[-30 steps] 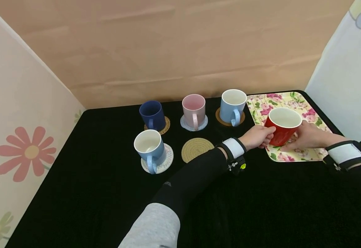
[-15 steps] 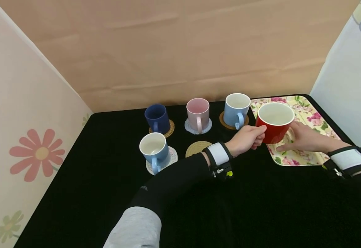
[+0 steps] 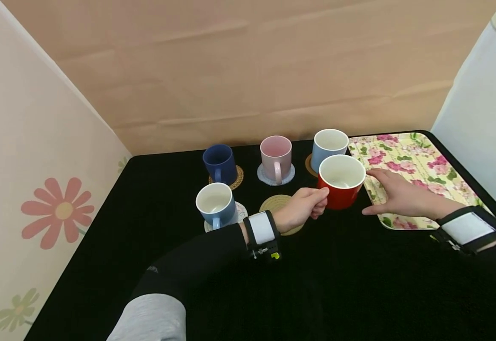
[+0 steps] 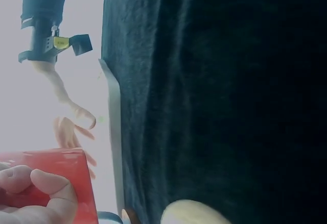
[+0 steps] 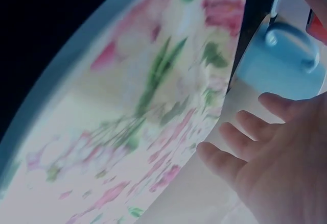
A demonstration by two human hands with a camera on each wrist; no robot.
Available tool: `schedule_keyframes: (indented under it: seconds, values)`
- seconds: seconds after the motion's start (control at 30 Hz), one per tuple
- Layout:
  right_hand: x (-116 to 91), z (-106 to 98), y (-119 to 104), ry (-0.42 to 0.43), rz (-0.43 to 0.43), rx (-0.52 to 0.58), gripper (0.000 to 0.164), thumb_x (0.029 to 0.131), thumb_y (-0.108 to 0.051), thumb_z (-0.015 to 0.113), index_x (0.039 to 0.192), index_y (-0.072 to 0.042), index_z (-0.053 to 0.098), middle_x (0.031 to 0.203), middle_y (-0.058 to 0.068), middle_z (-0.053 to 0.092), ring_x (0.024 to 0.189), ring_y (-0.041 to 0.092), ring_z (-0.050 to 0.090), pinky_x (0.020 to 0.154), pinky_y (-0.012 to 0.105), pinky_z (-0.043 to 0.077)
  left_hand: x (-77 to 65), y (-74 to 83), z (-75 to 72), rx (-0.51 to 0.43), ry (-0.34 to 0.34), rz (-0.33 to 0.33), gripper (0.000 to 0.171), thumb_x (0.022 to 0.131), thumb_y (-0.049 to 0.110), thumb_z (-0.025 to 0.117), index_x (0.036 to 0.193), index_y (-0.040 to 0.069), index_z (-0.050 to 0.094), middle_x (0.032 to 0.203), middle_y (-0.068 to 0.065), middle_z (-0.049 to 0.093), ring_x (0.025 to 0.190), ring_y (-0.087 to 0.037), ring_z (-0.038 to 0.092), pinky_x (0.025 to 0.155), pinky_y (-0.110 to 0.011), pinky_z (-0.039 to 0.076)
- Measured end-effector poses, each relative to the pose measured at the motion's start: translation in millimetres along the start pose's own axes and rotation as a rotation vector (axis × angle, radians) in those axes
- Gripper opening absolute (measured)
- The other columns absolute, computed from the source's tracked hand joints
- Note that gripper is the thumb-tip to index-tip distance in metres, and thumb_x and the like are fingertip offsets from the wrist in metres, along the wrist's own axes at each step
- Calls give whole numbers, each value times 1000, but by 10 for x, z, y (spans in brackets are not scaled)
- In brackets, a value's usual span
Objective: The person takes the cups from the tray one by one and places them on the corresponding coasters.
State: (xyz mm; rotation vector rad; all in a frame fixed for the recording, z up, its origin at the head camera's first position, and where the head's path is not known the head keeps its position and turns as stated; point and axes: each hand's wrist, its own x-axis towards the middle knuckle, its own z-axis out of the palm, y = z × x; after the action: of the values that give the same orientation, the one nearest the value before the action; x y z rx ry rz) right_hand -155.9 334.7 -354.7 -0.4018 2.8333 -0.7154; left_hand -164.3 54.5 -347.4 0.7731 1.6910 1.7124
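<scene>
My left hand (image 3: 301, 207) grips the red mug (image 3: 343, 194) on its left side; the handle is hidden behind the fingers. The mug, white inside, is upright above the black tabletop, in front of the light blue mug (image 3: 326, 144) at the back right. My right hand (image 3: 403, 195) is just right of the red mug, fingers spread and thumb apart, over the edge of the floral tray (image 3: 422, 156). Whether a fingertip still touches the mug I cannot tell. Under my left hand lies a round woven coaster (image 3: 273, 202), partly covered.
A dark blue mug (image 3: 220, 163) and a pink mug (image 3: 275, 158) stand on coasters along the back. Another light blue mug (image 3: 216, 203) sits on a white patterned coaster (image 3: 241, 213) at the front left. A brown paper wall (image 3: 248, 71) rises behind the table.
The red mug has moved left off the floral tray in my left hand. My right hand, first around the mug's right side, has loosened and followed it a little to the left.
</scene>
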Motion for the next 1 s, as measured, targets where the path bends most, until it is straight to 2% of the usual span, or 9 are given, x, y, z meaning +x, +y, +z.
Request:
schedule_keyframes:
  seconds: [0.3, 0.5, 0.63, 0.8, 1.0]
  values:
    - [39, 132, -255, -14, -48, -52, 109, 71, -54, 82, 145, 6, 29, 146, 33, 25, 131, 52, 25, 100, 70, 25, -207, -41, -132, -2, 35, 60, 41, 107, 16, 30, 67, 6, 34, 63, -2, 33, 59, -16, 33, 61, -24, 34]
    - [119, 231, -394, -32, -80, -67, 108, 72, -56, 80, 146, 4, 29, 150, 33, 22, 133, 53, 24, 101, 68, 26, -352, -52, -241, 36, 44, 74, 38, 107, 16, 27, 71, 7, 35, 66, -2, 33, 61, -16, 34, 63, -26, 35]
    - [190, 298, -478, -53, -93, -78, 107, 73, -56, 79, 147, 3, 29, 150, 34, 19, 133, 54, 23, 101, 68, 28, -474, -80, -318, 27, 71, 67, 36, 107, 17, 27, 74, 7, 37, 70, -2, 35, 64, -15, 36, 65, -26, 36]
    - [239, 346, -564, -56, -64, -122, 108, 74, -59, 76, 148, 3, 27, 150, 35, 19, 133, 54, 24, 100, 67, 30, -620, -119, -370, -3, 114, 64, 34, 107, 17, 26, 77, 7, 38, 74, -3, 36, 67, -15, 37, 67, -26, 35]
    - [218, 384, -666, -88, -21, -154, 109, 75, -62, 74, 148, 2, 26, 150, 37, 17, 133, 55, 23, 101, 67, 29, -750, -115, -362, -25, 157, 58, 34, 107, 19, 26, 77, 9, 39, 73, -2, 37, 69, -16, 38, 69, -29, 36]
